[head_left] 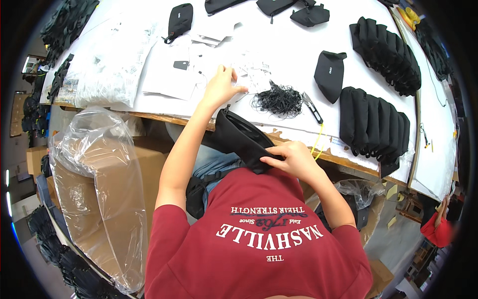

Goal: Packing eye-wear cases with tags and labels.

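Observation:
My right hand [293,158] grips the right end of a black zippered pouch [244,134], its thumb and fingers on the edge. The pouch lies tilted between my body and the table's front edge, its zip undone and its mouth gaping. Above the table, my left hand [222,88] reaches forward with thumb and fingers apart and nothing visible between them. Just beyond it lie small white tags [256,74]. To their right is a tangled heap of black cords [280,100], and next to that a pair of thread snips [312,108] with a yellow cord.
Rows of black pouches [374,122] stand at the right of the white table [294,55], with a single pouch [329,75] beside them. Clear plastic bags [107,65] and white cards [167,82] lie left. A plastic-lined carton [99,199] stands at my left.

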The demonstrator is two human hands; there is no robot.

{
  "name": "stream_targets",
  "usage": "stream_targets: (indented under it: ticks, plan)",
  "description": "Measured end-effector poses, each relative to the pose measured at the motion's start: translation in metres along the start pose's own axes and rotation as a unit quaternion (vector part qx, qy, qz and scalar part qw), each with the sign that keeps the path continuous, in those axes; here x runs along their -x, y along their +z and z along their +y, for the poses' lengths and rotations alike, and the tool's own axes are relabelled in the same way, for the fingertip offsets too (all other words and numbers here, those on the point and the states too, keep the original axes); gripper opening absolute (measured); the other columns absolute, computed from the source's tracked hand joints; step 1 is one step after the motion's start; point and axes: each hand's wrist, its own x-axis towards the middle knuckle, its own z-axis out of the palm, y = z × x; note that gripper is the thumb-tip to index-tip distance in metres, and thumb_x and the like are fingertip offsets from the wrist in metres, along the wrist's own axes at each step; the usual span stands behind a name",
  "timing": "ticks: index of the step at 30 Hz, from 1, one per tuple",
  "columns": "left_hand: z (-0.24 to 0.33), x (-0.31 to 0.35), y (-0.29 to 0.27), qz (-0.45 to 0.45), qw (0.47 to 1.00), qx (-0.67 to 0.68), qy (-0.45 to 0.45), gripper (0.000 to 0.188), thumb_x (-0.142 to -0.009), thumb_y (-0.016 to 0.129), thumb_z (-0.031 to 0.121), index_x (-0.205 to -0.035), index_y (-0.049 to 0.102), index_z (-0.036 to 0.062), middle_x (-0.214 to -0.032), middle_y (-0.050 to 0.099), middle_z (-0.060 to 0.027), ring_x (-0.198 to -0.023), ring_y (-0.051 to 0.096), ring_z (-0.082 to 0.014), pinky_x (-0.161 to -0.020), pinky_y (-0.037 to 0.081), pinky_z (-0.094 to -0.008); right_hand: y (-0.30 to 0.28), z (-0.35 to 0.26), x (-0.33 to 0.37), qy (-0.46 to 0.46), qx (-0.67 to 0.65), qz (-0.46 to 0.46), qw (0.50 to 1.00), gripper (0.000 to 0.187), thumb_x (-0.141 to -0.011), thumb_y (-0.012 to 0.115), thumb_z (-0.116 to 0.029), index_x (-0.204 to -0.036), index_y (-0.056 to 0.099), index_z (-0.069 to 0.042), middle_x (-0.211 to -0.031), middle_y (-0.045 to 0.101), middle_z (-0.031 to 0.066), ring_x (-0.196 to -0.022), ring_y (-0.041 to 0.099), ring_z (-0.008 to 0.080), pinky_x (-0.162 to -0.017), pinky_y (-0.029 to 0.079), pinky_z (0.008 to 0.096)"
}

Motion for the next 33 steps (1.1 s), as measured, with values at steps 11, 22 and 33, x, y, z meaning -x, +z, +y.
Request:
stream_targets:
  ticks: [11,22,33]
  plan:
    - [0.060,0.046,-0.064,0.028,0.966,0.193,0.167,0.020,-0.080,0.068,0.023,-0.090,0.065,0.0063,-0.100,0.062,-0.0068,-0.099,0.052,-0.0224,-0.090,0.037,-0.0344,-0.035,-0.008,-0.017,-0.084,0.165,0.115,0.976,0.017,-0.076,0.069,-0.024,-0.087,0.070,-0.010,-0.058,0.055,0.0045,-0.054,0.056,0.0219,-0.050,0.044,0.0343]
    - [0.050,0.097,-0.004,0.105,0.756,0.639,-0.097,0.067,-0.079,0.074,0.018,-0.131,0.034,0.0029,-0.125,0.045,-0.0097,-0.114,0.048,-0.0202,-0.095,0.041,-0.0323,-0.035,-0.022,-0.029,-0.088,0.194,0.172,0.962,0.022,-0.073,0.073,-0.022,-0.091,0.070,-0.010,-0.056,0.052,0.0021,-0.051,0.053,0.0177,-0.048,0.041,0.0308]
    - [0.059,0.088,-0.020,0.155,0.570,0.795,-0.136,0.026,-0.084,0.065,0.007,-0.109,0.058,0.0046,-0.098,0.066,-0.0060,-0.087,0.064,-0.0158,-0.077,0.054,-0.0292,0.026,-0.033,-0.017,-0.099,-0.071,0.369,0.921,0.022,-0.085,0.057,0.002,-0.106,0.061,-0.003,-0.079,0.058,0.0076,-0.056,0.047,0.0151,-0.049,0.039,0.0273]
